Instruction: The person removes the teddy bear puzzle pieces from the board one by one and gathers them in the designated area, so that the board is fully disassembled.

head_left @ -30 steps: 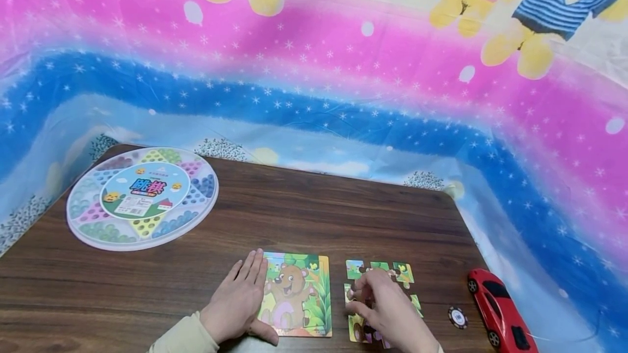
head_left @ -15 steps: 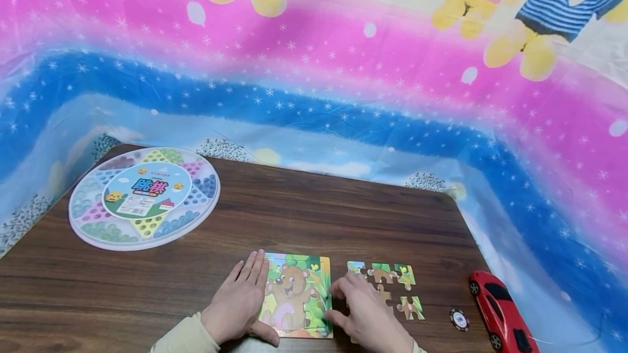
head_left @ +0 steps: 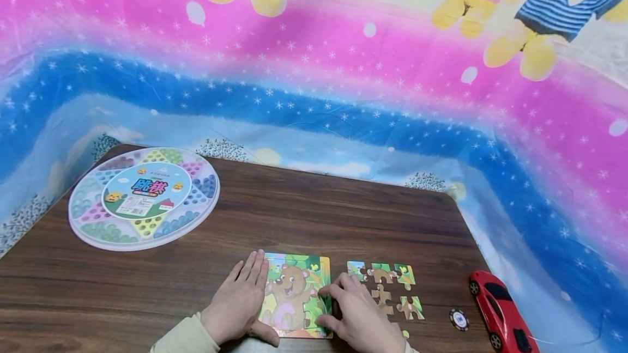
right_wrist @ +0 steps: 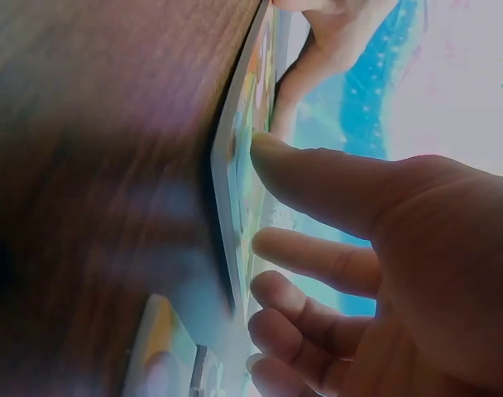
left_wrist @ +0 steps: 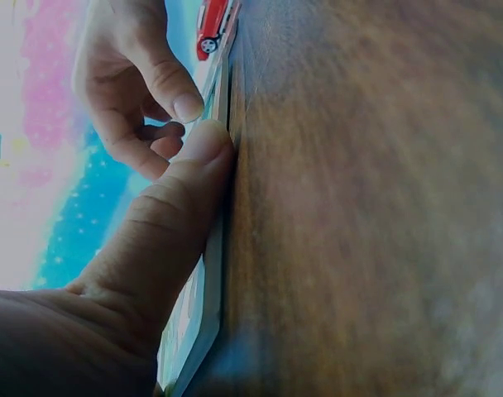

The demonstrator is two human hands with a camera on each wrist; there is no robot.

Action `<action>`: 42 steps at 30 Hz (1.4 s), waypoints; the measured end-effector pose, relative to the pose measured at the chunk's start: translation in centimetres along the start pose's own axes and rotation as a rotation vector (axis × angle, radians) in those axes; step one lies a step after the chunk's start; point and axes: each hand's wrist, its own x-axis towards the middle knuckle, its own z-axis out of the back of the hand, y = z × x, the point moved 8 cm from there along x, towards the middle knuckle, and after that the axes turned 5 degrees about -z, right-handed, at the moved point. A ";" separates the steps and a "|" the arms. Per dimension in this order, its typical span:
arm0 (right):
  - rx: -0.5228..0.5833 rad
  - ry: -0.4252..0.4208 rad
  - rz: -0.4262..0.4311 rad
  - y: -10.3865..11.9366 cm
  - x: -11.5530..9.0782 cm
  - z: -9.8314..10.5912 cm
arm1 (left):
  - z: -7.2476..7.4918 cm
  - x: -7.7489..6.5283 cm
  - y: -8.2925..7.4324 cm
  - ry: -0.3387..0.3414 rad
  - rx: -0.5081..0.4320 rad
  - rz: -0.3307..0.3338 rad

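Observation:
A square bear jigsaw puzzle board (head_left: 287, 309) lies on the table in the head view, with jigsaw outlines along its right side. My left hand (head_left: 240, 298) rests on its left edge, fingers extended, thumb (left_wrist: 198, 157) at the near edge. My right hand (head_left: 360, 315) is over the board's right edge. In the right wrist view its thumb (right_wrist: 276, 161) and index finger (right_wrist: 305, 252) touch the board, spread apart; no piece shows raised between them. Beside the board lie several loose puzzle pieces (head_left: 411, 307), partly hidden by the right hand.
A round Chinese checkers set (head_left: 147, 192) lies on the wooden table (head_left: 314, 206) at the far left. To the right are a poker chip (head_left: 459, 319) and a red toy car (head_left: 502, 312). A printed cloth (head_left: 314, 102) hangs behind the table.
My right hand has moved left from the loose pieces to the board's right side, uncovering several of those pieces. The left hand has stayed on the board.

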 end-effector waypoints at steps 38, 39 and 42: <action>-0.067 0.009 0.089 1.0 -0.1 -0.2 | 0.1 0.0 -0.2 -0.026 0.072 -0.003; -0.069 0.008 0.090 1.0 -0.1 -0.2 | 0.1 0.0 -0.2 -0.024 0.072 -0.002; -0.071 0.018 0.084 0.9 -0.1 -0.3 | 0.1 0.0 -0.2 -0.013 0.063 0.001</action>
